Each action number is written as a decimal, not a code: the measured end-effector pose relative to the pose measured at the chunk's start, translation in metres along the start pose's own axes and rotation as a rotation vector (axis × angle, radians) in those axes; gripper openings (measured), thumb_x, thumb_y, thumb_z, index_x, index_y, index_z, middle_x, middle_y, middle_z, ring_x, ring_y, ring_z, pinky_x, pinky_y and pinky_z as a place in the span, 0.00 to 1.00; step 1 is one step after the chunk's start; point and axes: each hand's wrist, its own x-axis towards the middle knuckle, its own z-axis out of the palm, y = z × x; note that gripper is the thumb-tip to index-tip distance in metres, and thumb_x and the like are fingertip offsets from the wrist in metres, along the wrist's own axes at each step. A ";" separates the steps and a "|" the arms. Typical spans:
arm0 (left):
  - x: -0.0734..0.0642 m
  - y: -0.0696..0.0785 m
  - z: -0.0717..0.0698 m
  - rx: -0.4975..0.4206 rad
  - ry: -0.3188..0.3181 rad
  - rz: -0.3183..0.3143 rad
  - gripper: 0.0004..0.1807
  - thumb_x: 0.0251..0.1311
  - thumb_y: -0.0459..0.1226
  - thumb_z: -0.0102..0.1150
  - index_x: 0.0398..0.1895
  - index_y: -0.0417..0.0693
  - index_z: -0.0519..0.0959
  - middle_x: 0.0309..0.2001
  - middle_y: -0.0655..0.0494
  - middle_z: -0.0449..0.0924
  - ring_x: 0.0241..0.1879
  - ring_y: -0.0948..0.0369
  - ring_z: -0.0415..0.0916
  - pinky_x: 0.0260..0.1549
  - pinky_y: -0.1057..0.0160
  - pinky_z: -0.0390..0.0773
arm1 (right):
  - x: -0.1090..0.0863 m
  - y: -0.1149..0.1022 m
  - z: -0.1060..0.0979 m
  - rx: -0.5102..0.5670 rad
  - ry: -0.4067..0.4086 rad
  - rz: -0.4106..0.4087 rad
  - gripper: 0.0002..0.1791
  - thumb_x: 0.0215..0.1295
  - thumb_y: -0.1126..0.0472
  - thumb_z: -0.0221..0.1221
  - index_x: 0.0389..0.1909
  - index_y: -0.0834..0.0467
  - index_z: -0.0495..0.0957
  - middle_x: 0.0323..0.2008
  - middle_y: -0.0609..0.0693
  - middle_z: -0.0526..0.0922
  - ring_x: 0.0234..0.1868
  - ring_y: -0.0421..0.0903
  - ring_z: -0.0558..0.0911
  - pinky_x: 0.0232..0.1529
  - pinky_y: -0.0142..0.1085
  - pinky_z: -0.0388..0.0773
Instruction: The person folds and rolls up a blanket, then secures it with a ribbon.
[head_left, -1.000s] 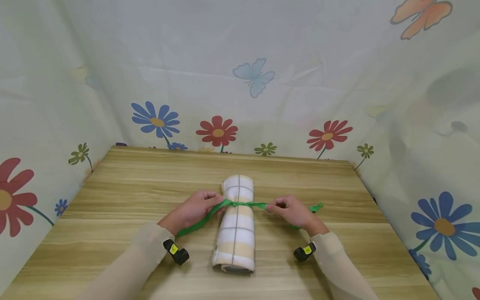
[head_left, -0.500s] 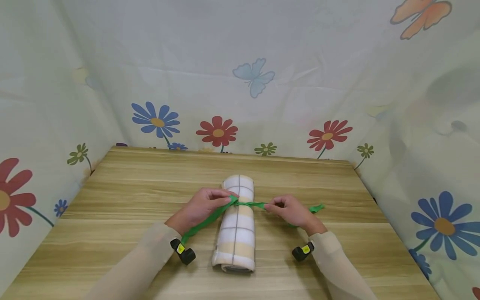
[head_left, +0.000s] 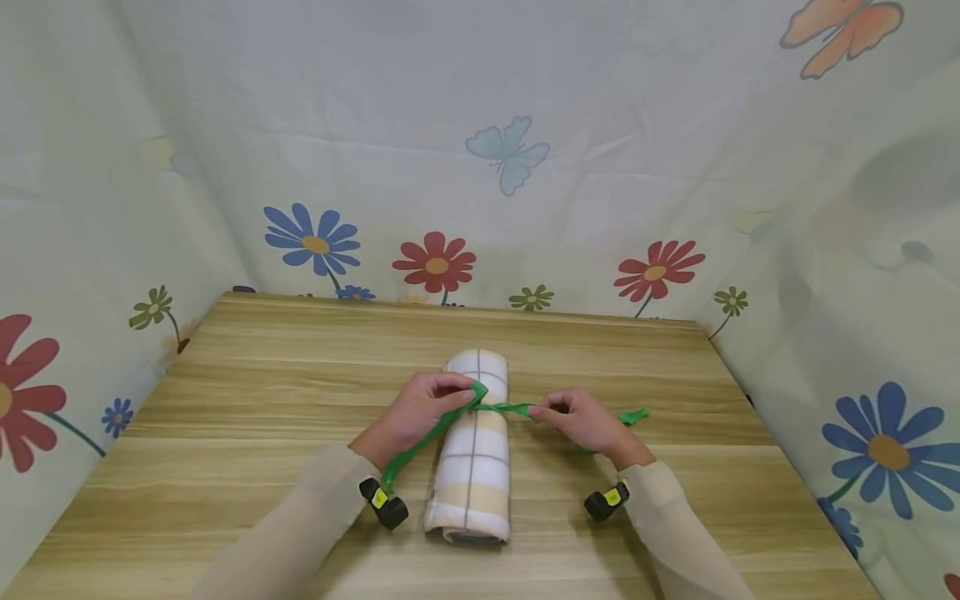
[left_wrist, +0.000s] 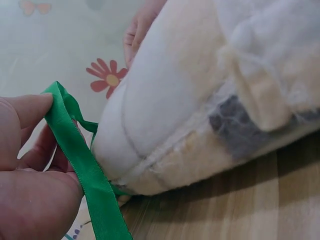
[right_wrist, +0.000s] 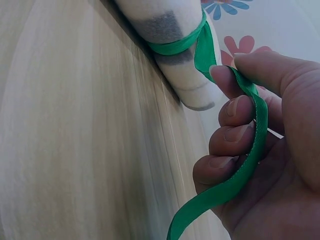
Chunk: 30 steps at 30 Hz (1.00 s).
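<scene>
A rolled-up fleece blanket (head_left: 471,471), white and cream with thin grey lines, lies lengthwise on the table. Around its upper half runs a green ribbon (right_wrist: 175,47), crossed on top of the roll. My left hand (head_left: 420,412) pinches one end of the ribbon just above the roll, and its tail hangs down past the wrist. To the right of the roll, my right hand (head_left: 585,423) pinches the other end between thumb and forefinger; that stretch looks fairly taut. Its loose tail (right_wrist: 215,196) trails across the curled fingers in the right wrist view.
The wood-grain table (head_left: 300,358) extends around the roll on all sides. Behind it and at both sides hang pale curtains (head_left: 375,108) printed with flowers and butterflies. A small black camera (head_left: 384,502) sits on the left wrist, and another camera (head_left: 606,502) on the right.
My left hand has moved right, carrying its ribbon end from beside the roll to over its top, where the ribbon now stands up folded. My right hand has hardly moved.
</scene>
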 end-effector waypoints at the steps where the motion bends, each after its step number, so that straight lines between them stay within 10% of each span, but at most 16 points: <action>1: 0.001 -0.001 0.001 -0.007 0.003 0.002 0.17 0.69 0.36 0.63 0.57 0.38 0.83 0.56 0.48 0.84 0.51 0.65 0.79 0.50 0.67 0.81 | 0.000 0.000 0.000 -0.001 -0.003 0.001 0.23 0.73 0.41 0.59 0.32 0.57 0.85 0.22 0.44 0.71 0.24 0.42 0.67 0.26 0.32 0.65; 18: 0.005 0.000 0.010 -0.064 0.106 0.090 0.10 0.64 0.37 0.70 0.42 0.39 0.84 0.37 0.59 0.85 0.36 0.62 0.77 0.37 0.68 0.79 | 0.002 -0.004 0.003 -0.006 -0.011 0.009 0.21 0.72 0.41 0.60 0.35 0.55 0.87 0.24 0.45 0.73 0.26 0.42 0.69 0.26 0.32 0.66; 30: 0.004 0.000 0.010 -0.082 0.078 0.106 0.13 0.69 0.39 0.65 0.49 0.40 0.86 0.49 0.51 0.87 0.48 0.61 0.81 0.45 0.68 0.82 | 0.003 -0.003 0.004 -0.012 -0.020 0.012 0.19 0.73 0.42 0.59 0.36 0.52 0.88 0.25 0.46 0.75 0.26 0.41 0.69 0.27 0.31 0.66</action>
